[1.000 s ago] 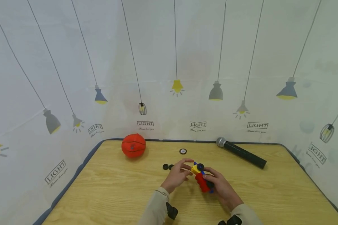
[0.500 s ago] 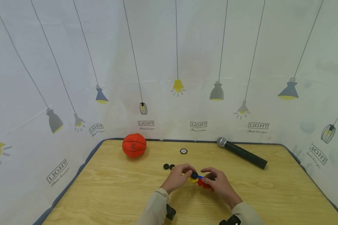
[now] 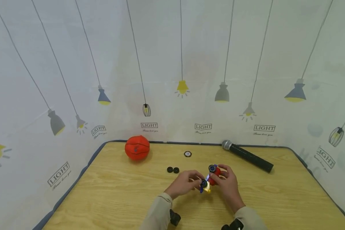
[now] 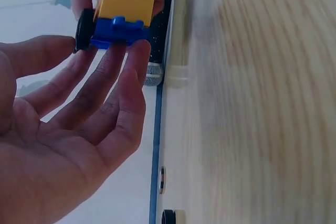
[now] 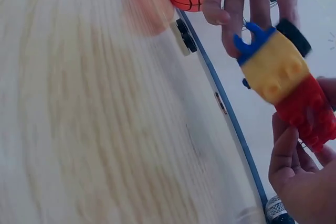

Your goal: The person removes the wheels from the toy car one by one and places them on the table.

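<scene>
A toy car of building blocks (image 5: 275, 69) is held over the table between both hands. Its blue base has black wheels, with a yellow block at one end and red blocks at the other. My right hand (image 3: 229, 188) grips the red end. At the yellow end my left hand (image 3: 183, 184) pinches the car, thumb on a black wheel (image 4: 84, 30) and fingertips under the blue base (image 4: 113, 32). Two wheels show on the side turned up toward the head view, one of them (image 3: 212, 168) near my right fingers. The far-side wheels are hidden.
Two loose black wheels (image 3: 170, 170) lie just beyond my left hand. Farther back is a black-and-white round chip (image 3: 187, 154). A red ball (image 3: 137, 148) stands at the back left, a black microphone (image 3: 248, 159) at the back right. Behind the wooden table (image 3: 118, 191) rises a printed curtain (image 3: 172, 64).
The toy car has been turned over in the hands, its yellow end now nearer the person and its wheels facing up. My left fingers have come from loosely beside it to pinching it.
</scene>
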`<state>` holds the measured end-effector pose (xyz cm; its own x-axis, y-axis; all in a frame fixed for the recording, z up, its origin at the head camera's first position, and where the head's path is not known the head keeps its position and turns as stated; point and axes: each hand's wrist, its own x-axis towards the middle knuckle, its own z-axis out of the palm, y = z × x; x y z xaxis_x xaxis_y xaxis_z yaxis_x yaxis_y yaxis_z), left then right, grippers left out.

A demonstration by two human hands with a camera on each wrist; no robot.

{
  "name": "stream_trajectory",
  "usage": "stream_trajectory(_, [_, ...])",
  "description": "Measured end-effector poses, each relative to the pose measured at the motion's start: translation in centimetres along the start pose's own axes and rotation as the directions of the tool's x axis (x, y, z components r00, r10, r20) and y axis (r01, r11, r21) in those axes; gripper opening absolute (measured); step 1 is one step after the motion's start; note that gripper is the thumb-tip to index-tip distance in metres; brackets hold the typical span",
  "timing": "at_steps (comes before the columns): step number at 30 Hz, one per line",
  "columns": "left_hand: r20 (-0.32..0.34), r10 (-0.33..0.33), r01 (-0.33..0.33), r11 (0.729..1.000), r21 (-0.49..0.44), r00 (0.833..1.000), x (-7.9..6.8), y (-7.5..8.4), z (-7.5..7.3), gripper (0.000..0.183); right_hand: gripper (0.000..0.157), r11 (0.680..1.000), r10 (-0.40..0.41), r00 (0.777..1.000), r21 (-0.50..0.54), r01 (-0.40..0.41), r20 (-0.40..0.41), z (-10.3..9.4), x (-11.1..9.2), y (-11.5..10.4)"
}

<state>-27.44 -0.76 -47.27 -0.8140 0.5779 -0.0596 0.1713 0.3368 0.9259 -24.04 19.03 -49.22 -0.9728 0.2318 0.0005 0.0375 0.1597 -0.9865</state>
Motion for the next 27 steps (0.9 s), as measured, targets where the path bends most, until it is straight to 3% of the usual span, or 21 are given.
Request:
stream_trajectory(4, [-0.023, -0.004, 0.003, 0.999, -0.052, 1.000, 0.2, 0.4, 0.2, 0.018, 0.045, 1.000, -0.016, 0.999, 0.024, 0.017, -0.027, 0.5, 0.1, -0.1])
stream_trajectory(9, [-0.152, 0.026, -0.043, 0.994, -0.104, 0.988, 0.4, 0.6, 0.5, 0.018, 0.041, 1.000, -0.012, 1.000, 0.006, 0.012, 0.019, 1.1, -0.1, -0.3])
stream_trajectory(12, [-0.192, 0.062, -0.086, 0.989, -0.119, 0.979, 0.5, 0.6, 0.6, 0.021, 0.041, 1.000, -0.008, 0.999, 0.007, 0.008, 0.054, 1.3, -0.3, -0.4])
stream_trajectory(27, [-0.203, 0.114, -0.137, 0.985, -0.104, 0.973, 1.0, 0.8, 0.9, 0.022, 0.045, 0.993, -0.062, 0.974, 0.107, 0.040, 0.216, 1.4, -0.6, -0.2])
